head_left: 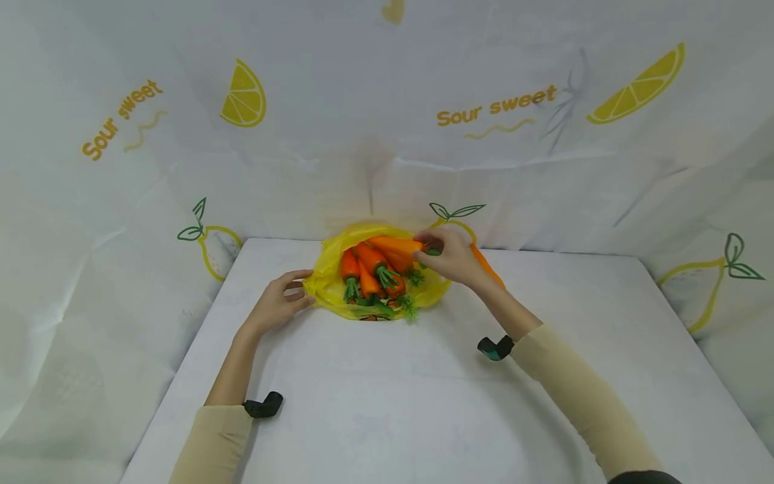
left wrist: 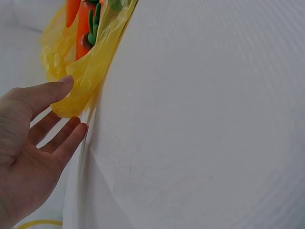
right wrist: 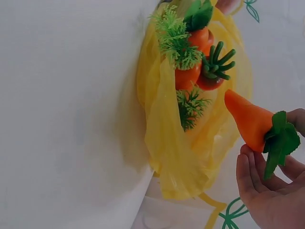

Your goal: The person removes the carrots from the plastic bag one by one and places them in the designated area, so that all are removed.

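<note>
A yellow plastic bag lies with its mouth spread at the back of the white table, full of toy carrots with green tops. At its left edge my left hand has the thin plastic between thumb and fingers; the left wrist view shows the thumb on the bag's near side. My right hand grips one orange carrot around its thick leafy end, above the bag's right side. In the right wrist view, that carrot's narrow tip points toward the bag, near the other carrots.
A long orange shape shows beside my right wrist, partly hidden by the forearm. The white table extends toward me. Behind it hangs a white cloth printed with lemons and lettering.
</note>
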